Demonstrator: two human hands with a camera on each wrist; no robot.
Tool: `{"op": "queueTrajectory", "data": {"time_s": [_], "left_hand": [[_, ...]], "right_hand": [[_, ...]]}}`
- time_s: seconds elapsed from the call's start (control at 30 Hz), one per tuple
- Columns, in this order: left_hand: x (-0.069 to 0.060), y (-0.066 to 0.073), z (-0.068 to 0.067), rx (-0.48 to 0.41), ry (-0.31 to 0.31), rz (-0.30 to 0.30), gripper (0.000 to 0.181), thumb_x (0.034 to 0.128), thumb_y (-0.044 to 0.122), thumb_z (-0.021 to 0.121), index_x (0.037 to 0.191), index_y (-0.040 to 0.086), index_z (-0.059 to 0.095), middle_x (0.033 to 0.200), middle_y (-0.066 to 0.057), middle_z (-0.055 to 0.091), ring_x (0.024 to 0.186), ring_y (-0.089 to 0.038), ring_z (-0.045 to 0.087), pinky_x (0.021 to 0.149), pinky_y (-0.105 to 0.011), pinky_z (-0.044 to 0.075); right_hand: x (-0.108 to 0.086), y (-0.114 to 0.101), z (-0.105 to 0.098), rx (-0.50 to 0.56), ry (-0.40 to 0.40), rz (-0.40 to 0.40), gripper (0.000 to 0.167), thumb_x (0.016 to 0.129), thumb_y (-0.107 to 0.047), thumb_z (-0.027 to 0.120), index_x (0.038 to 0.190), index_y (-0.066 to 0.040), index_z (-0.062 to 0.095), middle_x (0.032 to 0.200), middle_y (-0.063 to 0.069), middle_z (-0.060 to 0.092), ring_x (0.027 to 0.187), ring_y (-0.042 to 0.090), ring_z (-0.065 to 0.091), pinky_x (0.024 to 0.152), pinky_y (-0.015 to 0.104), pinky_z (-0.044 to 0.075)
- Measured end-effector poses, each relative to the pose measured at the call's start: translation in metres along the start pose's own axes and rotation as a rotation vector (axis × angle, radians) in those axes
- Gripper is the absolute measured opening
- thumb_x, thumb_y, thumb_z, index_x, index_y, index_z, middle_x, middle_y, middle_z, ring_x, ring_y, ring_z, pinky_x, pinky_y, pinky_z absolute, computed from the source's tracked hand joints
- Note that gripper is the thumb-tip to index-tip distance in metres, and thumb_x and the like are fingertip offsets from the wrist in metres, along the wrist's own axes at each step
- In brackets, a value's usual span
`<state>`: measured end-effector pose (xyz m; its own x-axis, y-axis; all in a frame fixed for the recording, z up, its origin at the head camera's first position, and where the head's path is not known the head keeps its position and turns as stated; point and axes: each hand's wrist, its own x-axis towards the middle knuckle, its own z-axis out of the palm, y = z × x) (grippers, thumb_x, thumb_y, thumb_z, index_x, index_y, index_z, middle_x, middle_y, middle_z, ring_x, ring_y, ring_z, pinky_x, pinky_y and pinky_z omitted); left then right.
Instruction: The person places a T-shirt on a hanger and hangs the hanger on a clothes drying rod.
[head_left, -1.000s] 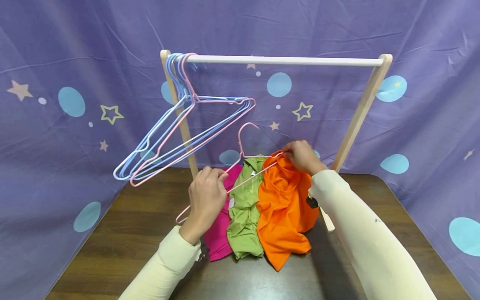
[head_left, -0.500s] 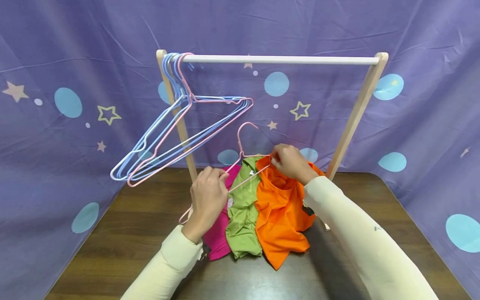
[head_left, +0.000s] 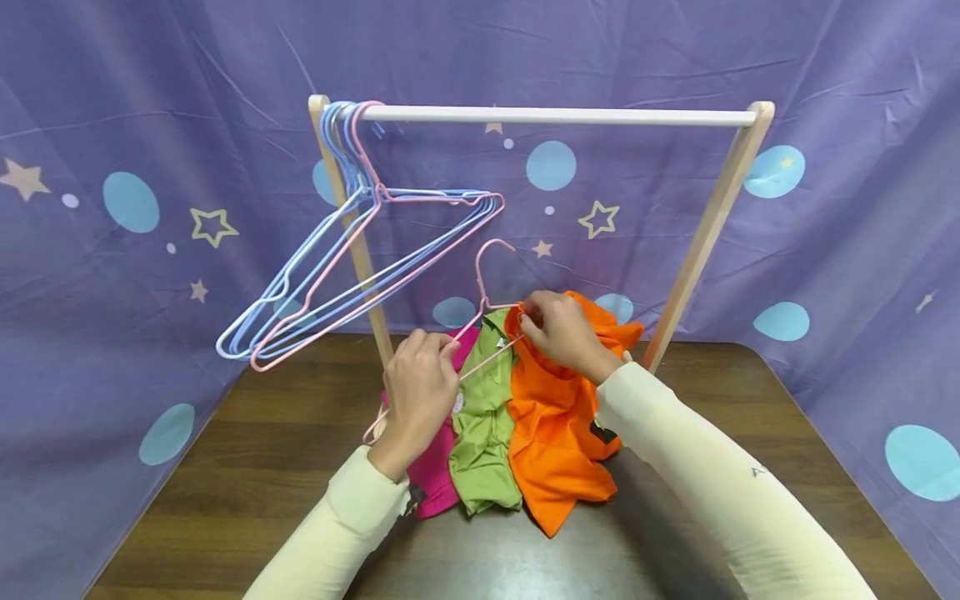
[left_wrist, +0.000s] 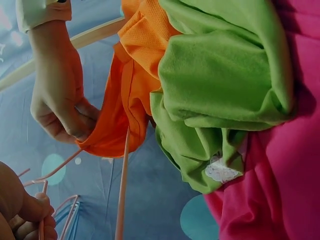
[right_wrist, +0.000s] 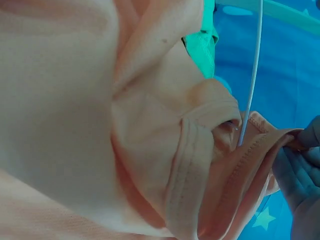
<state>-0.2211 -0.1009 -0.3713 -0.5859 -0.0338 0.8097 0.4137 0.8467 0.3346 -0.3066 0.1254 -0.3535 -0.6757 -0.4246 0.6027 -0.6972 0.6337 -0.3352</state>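
My left hand (head_left: 422,387) grips a pink wire hanger (head_left: 478,271) by its left shoulder, hook pointing up. With fingertips and thumb, my right hand (head_left: 562,329) pinches the neckline of an orange shirt (head_left: 558,450) near the hanger's right end. The left wrist view shows the hanger's lower bar (left_wrist: 122,190) passing into the orange collar (left_wrist: 107,135). In the right wrist view the pinched neckband (right_wrist: 270,145) is stretched toward my fingers. A green shirt (head_left: 483,450) lies left of the orange one, and a magenta garment (head_left: 435,475) is partly hidden behind my left hand.
A rack with a white rail (head_left: 562,115) and wooden posts (head_left: 708,233) stands over the brown table (head_left: 300,417). Several blue, white and pink hangers (head_left: 375,193) hang at the rail's left end. A purple curtain (head_left: 660,50) is behind.
My right hand has moved left along the hanger, drawing the orange neckline over its right end toward the hook. The left hand keeps its grip on the hanger, nearly still.
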Motion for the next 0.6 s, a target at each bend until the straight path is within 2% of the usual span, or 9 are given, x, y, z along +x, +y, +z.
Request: {"op": "queueTrajectory", "data": {"time_s": [0.13, 0.37, 0.5, 0.6], "left_hand": [[0.000, -0.001, 0.002, -0.008, 0.014, -0.008, 0.010, 0.0876, 0.011, 0.077, 0.084, 0.002, 0.075, 0.075, -0.009, 0.064, 0.065, -0.031, 0.060, 0.059, -0.046, 0.051], [-0.001, -0.001, 0.005, -0.027, 0.029, -0.010, 0.012, 0.0864, 0.013, 0.078, 0.084, 0.002, 0.075, 0.075, -0.010, 0.065, 0.067, -0.035, 0.061, 0.062, -0.048, 0.050], [-0.002, -0.002, 0.006, -0.035, 0.036, -0.004, 0.011, 0.0867, 0.013, 0.078, 0.083, 0.003, 0.075, 0.074, -0.009, 0.064, 0.069, -0.034, 0.061, 0.063, -0.047, 0.050], [-0.003, -0.003, 0.006, -0.042, 0.044, 0.002, 0.010, 0.0865, 0.011, 0.078, 0.083, 0.002, 0.075, 0.073, -0.009, 0.064, 0.068, -0.033, 0.060, 0.061, -0.047, 0.050]], "right_hand": [[-0.001, -0.007, 0.001, 0.008, 0.017, -0.028, 0.003, 0.094, -0.005, 0.066, 0.094, -0.002, 0.067, 0.086, 0.009, 0.067, 0.072, 0.019, 0.064, 0.067, 0.034, 0.056], [0.000, -0.019, 0.003, 0.004, 0.024, -0.136, 0.004, 0.095, -0.004, 0.065, 0.092, -0.002, 0.065, 0.083, 0.008, 0.063, 0.072, 0.019, 0.062, 0.065, 0.032, 0.054], [0.004, -0.020, -0.003, -0.019, -0.026, -0.136, 0.003, 0.094, -0.004, 0.067, 0.097, -0.002, 0.066, 0.088, 0.008, 0.065, 0.077, 0.021, 0.062, 0.069, 0.034, 0.055], [0.006, -0.015, -0.010, -0.026, -0.072, -0.124, 0.009, 0.093, -0.002, 0.065, 0.102, -0.001, 0.067, 0.093, 0.009, 0.067, 0.080, 0.022, 0.064, 0.074, 0.037, 0.056]]}}
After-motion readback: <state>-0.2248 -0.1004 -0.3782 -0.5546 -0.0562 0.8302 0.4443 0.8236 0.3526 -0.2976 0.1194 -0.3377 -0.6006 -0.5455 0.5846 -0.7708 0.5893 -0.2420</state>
